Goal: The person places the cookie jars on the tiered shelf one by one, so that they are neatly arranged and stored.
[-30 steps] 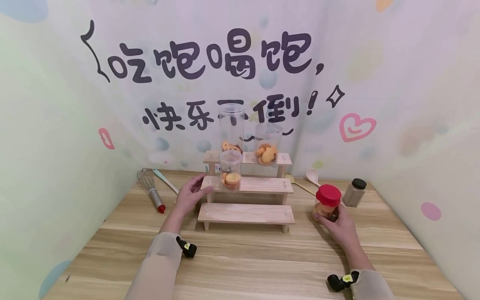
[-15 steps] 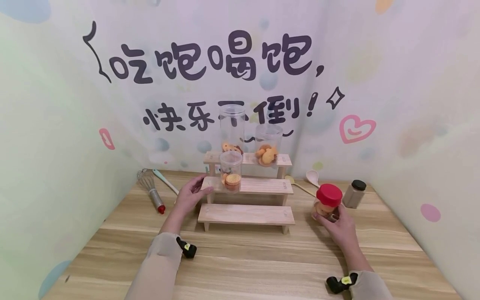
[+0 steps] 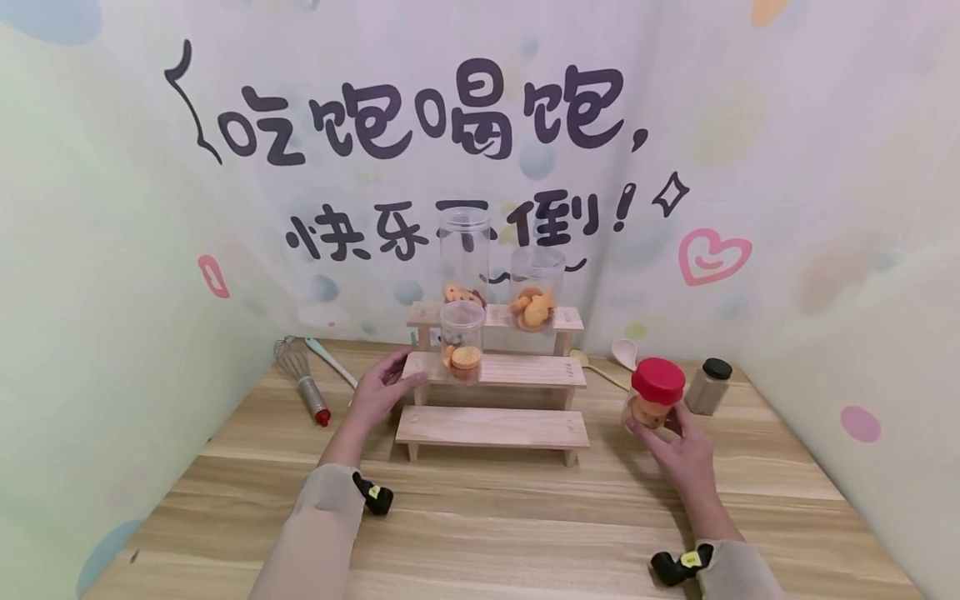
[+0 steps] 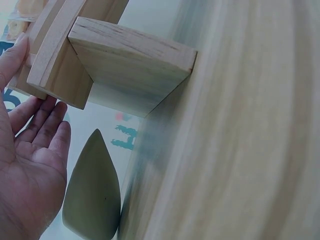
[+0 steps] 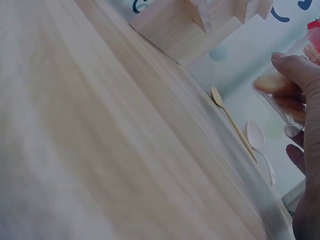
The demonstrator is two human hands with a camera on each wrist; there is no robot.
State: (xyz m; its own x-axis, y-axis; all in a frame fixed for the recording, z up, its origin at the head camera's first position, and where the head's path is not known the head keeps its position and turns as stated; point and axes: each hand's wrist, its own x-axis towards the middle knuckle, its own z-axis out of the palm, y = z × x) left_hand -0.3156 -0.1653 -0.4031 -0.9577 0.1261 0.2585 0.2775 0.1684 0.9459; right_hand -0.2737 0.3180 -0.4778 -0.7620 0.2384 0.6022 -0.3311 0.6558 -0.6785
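In the head view my left hand is at the left end of a three-tier wooden display stand. The left wrist view shows its thumb and fingers on either side of a board end. My right hand grips a clear cookie jar with a red lid, right of the stand. Round cookies show through its wall in the right wrist view. On the middle tier stands a clear jar of cookies. A tall clear jar and a shorter one occupy the top tier.
A whisk and a mint-handled utensil lie left of the stand. On the right are a yellow spoon, a white spoon and a black-lidded jar. An olive pointed object is near my left hand.
My right hand has raised the red-lidded cookie jar slightly. The left hand and the stand have stayed in place.
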